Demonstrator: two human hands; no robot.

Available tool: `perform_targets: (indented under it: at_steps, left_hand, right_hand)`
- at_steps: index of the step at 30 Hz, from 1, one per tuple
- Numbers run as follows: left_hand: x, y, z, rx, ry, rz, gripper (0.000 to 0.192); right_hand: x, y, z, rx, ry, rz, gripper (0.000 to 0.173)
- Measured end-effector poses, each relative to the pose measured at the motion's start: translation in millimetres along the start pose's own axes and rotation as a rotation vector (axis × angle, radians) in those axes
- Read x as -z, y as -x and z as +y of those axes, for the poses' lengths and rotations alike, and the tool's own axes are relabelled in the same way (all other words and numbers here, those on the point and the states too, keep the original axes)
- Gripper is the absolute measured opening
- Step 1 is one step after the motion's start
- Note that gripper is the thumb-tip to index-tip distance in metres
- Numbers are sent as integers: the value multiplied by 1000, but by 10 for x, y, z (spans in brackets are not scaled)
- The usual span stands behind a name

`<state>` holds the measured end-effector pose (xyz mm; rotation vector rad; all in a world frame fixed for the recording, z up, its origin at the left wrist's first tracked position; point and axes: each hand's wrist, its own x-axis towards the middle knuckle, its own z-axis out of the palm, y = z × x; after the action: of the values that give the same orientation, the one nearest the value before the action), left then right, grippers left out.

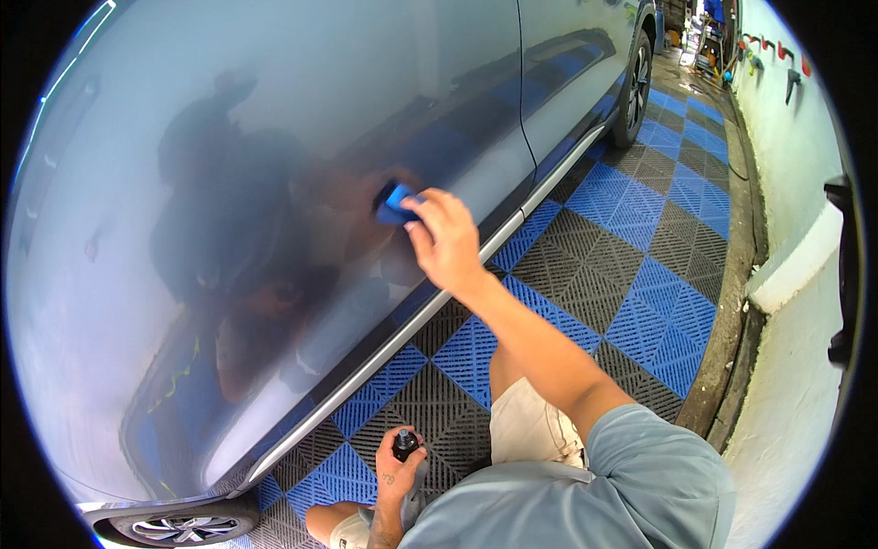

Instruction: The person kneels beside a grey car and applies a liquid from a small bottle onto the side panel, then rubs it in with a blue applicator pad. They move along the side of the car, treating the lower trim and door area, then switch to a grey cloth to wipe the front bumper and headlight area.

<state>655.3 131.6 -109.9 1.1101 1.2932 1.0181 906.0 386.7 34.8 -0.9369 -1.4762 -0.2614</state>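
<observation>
My right hand (pixel 449 237) grips a small blue applicator block (pixel 398 204) between thumb and fingers. The block's dark face lies against the glossy grey-blue door panel (pixel 329 123) of a car, and its outline is slightly blurred. Lower down, near my knees, my left hand (pixel 396 466) is wrapped around a small black bottle (pixel 405 445) with its top pointing up. Grey fabric hangs just below that hand; whether it is a cloth or part of my shirt I cannot tell. My own dark reflection shows in the paint.
A silver side-sill trim (pixel 384 343) runs along the car's lower edge, between two wheels (pixel 634 89). Blue and black slatted floor tiles (pixel 576 261) lie underneath. To the right, a concrete curb (pixel 720 343) borders a pale wall (pixel 782 137) with hung tools. Clutter stands at the far end.
</observation>
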Motion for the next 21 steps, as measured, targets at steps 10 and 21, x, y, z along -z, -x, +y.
perform_targets:
  at_steps: [10,21]
  left_hand:
    - [71,53,-27,16,38,11,41]
    - [15,-27,186,-48,-19,-1,43]
  right_hand:
    - [457,-941,1202,-301,128,410,35]
    - [340,-679,291,-26,-16,192,29]
